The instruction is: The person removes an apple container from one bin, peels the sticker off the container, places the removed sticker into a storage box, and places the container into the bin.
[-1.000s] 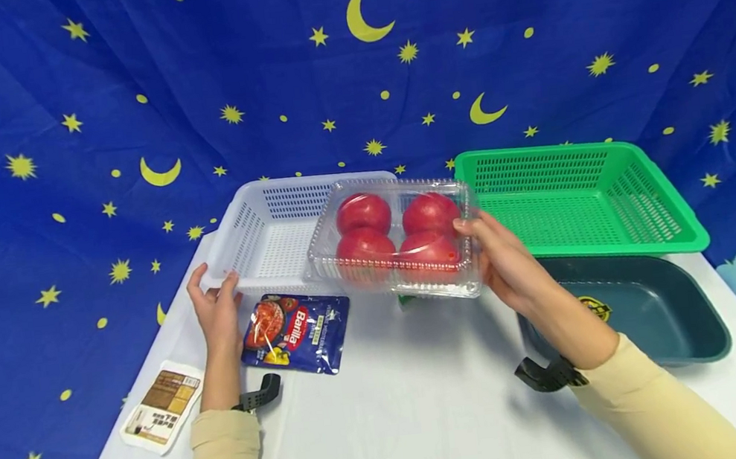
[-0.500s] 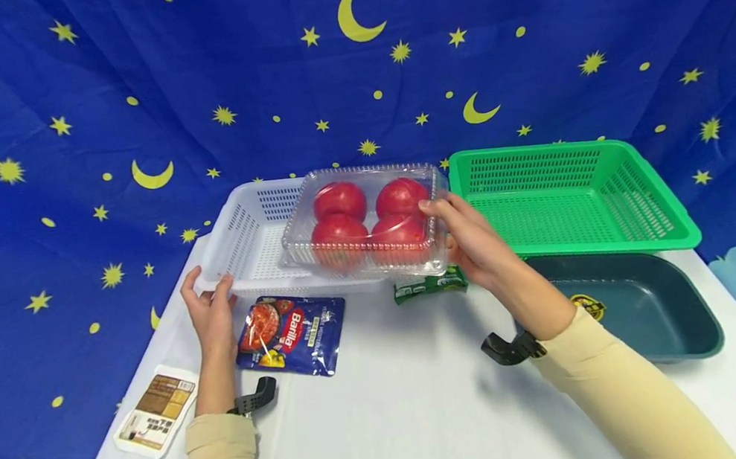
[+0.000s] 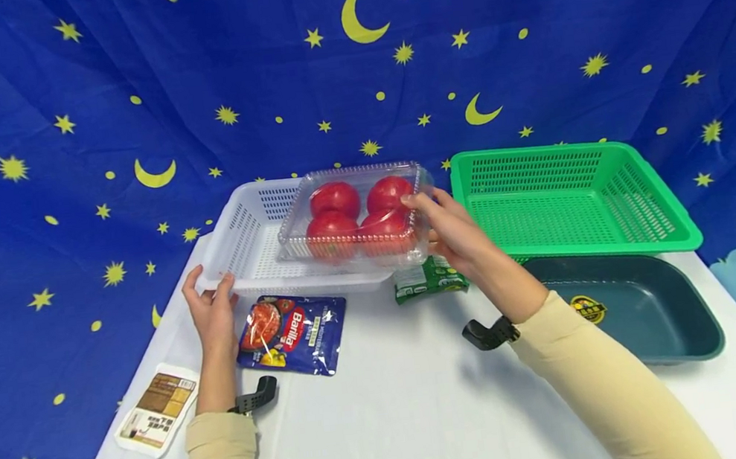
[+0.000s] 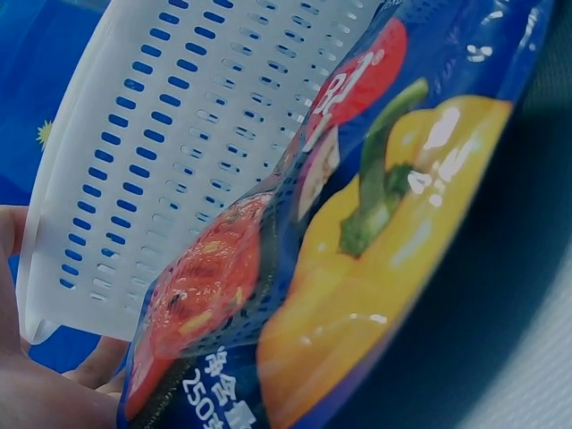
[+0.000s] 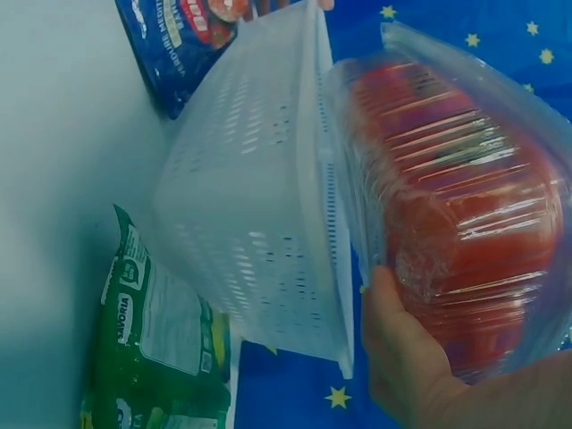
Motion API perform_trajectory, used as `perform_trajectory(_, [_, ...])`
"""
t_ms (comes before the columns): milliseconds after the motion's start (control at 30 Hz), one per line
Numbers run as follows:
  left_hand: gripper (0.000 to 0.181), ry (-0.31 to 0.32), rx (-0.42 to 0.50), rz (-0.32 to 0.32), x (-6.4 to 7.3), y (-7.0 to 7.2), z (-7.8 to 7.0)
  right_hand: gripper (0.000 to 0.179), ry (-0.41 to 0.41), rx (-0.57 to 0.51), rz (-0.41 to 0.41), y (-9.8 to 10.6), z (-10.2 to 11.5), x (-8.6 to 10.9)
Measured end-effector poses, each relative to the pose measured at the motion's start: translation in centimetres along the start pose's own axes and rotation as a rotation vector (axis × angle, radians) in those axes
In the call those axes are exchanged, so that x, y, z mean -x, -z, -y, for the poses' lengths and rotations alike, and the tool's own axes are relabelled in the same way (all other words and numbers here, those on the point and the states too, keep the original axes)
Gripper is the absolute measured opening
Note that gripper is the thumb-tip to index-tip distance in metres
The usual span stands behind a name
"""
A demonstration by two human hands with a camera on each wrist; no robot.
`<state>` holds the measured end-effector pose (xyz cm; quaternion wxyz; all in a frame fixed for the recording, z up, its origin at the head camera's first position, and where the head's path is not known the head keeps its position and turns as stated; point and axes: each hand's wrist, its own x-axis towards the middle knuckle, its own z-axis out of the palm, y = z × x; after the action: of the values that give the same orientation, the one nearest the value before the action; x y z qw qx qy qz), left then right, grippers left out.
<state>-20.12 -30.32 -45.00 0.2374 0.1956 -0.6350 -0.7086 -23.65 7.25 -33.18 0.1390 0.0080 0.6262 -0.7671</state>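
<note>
My right hand (image 3: 459,238) holds a clear plastic box (image 3: 295,228) by its right end, thumb on top and fingers beneath. Several red tomatoes (image 3: 334,200) show through the lid. Slightly tilted, the box hangs over the right half of a white slotted basket (image 3: 307,287); the right wrist view shows the box (image 5: 362,179) just above the basket's rim (image 5: 315,161). With thumb and fingers apart, my left hand (image 3: 212,321) grips the basket's near left corner. In the left wrist view that hand (image 4: 54,384) is partly hidden behind a blue pouch.
The blue Barilla pouch (image 3: 314,332) lies before the white basket, and a green packet (image 3: 429,283) sits near its right corner. A green basket (image 3: 612,247) and a dark basin (image 3: 659,311) stand at right. A white-edged pack (image 3: 158,412) lies left.
My right hand has carried the tomato box leftward and slightly away, over the white basket, uncovering the green packet behind it. The left hand stays at the basket corner.
</note>
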Motion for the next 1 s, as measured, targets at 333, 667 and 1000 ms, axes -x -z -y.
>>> perform_trajectory(333, [0.06, 0.002, 0.016, 0.003, 0.0, -0.2, 0.0, 0.089, -0.024, 0.046, -0.021, -0.9, -0.6, -1.5])
perform_trajectory(667, [0.058, 0.001, 0.036, -0.006, 0.0, -0.3, 0.0, 0.094, -0.043, 0.122, -0.025, -2.3, -0.3, -2.3])
perform_trajectory(1000, [0.059, -0.001, 0.027, -0.007, -0.2, 0.1, 0.2, 0.088, -0.052, 0.155, -0.02, -4.6, -0.2, -2.9])
